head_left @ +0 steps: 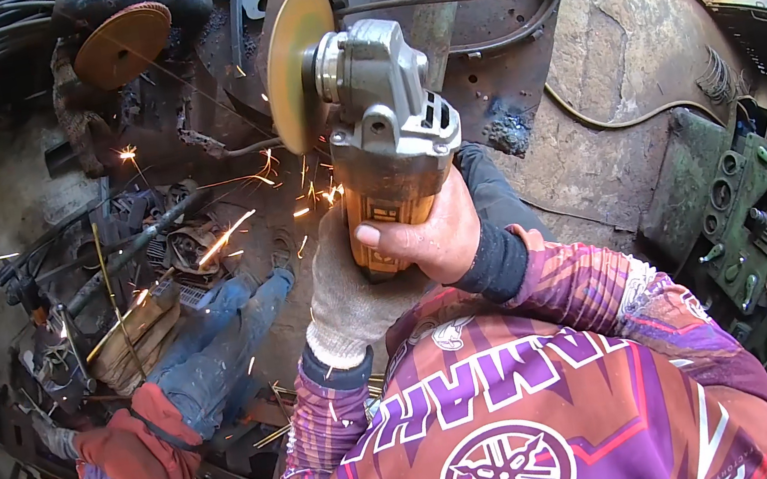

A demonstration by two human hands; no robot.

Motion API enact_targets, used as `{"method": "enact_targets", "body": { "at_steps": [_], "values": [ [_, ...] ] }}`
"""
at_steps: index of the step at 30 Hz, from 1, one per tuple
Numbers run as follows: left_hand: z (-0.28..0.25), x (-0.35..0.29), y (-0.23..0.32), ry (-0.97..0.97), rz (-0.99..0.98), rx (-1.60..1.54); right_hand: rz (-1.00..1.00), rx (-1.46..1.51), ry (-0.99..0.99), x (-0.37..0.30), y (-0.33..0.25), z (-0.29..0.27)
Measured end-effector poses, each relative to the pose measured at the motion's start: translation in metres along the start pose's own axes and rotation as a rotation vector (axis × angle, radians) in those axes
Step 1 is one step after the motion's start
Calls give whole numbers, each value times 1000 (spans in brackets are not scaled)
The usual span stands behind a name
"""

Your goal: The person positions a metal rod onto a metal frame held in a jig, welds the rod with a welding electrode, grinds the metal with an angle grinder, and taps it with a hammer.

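An angle grinder (391, 111) with a grey metal head and yellow-orange body is held up in front of my chest. Its yellowish disc (300, 76) stands on edge at the left of the head. My right hand (444, 234), bare, is closed round the body with the thumb across its top. From below and left, my left hand (352, 295) in a grey knit glove wraps the same body; its fingers are partly hidden. Orange sparks (315, 195) fly beside and below the disc. Whether the disc touches metal cannot be made out.
Rusty metal plate and frame (513, 45) lie ahead, with another brown disc (123, 47) at upper left. A person in a red top (142, 463) bends at lower left near scrap metal (180, 233). A green machine with levers (765, 216) stands right; a hose (632, 119) crosses the floor.
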State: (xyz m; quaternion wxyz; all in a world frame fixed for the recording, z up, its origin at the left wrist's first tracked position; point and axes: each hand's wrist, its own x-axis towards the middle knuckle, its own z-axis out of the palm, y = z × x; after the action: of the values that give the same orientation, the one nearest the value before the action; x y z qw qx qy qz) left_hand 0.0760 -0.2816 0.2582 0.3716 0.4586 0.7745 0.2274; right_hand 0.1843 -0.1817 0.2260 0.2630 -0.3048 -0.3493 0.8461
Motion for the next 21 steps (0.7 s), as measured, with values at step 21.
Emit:
{"method": "enact_targets", "body": {
  "at_steps": [21],
  "values": [
    [0,-1,1,-101,-80,-160,20,18,20,-1,6,3]
  ]
}}
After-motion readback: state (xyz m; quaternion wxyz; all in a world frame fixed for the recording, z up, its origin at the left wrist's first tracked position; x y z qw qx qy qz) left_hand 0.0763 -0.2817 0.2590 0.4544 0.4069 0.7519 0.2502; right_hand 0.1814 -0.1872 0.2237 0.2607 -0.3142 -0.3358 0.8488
